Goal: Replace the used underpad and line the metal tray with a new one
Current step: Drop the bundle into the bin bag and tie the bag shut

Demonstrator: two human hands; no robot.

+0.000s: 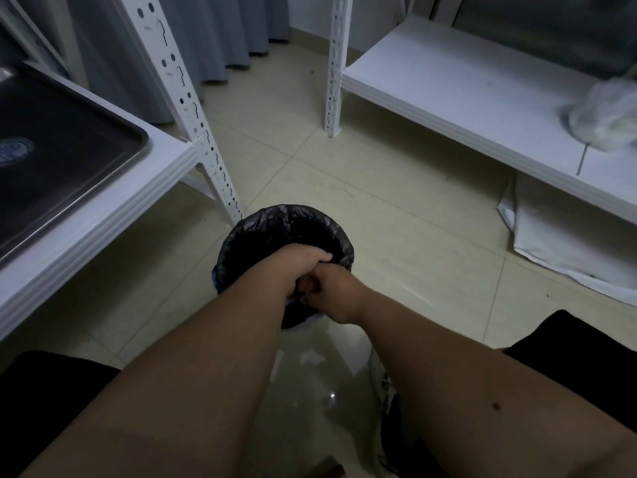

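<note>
Used underpad: barely any of it showing, just a sliver of pale blue-white (293,301) peeking out under the hands, down inside one small round bin (286,236) lined with a black bag, standing on the tiled floor (396,236) right beside a white shelf post.

Two bare hands over the bin mouth, touching each other. Left hand (303,267) reaching down into the bag, fingers curled downward at the far rim, seemingly clutching or pushing the stuff inside; can't tell exactly what's between the fingers. Right hand (332,293) pressed up against the left one, fingers tucked under and hidden, so no telling whether pinching the pad or the bag edge.

One metal tray (79,146) off to the left, lying flat on a white shelf (113,208), bare dark bottom showing, with one round blue-ish mark (13,151) near its left side. Well apart from the bin.

Second white shelf unit (465,98) on the right, with one crumpled clear plastic bag (606,115) of white stuff on it, blurry. One white sheet (568,250) lying on the floor under that shelf, corner curled up. Grey curtains (220,32) along the back wall. Two dark-clad knees at the bottom corners.
</note>
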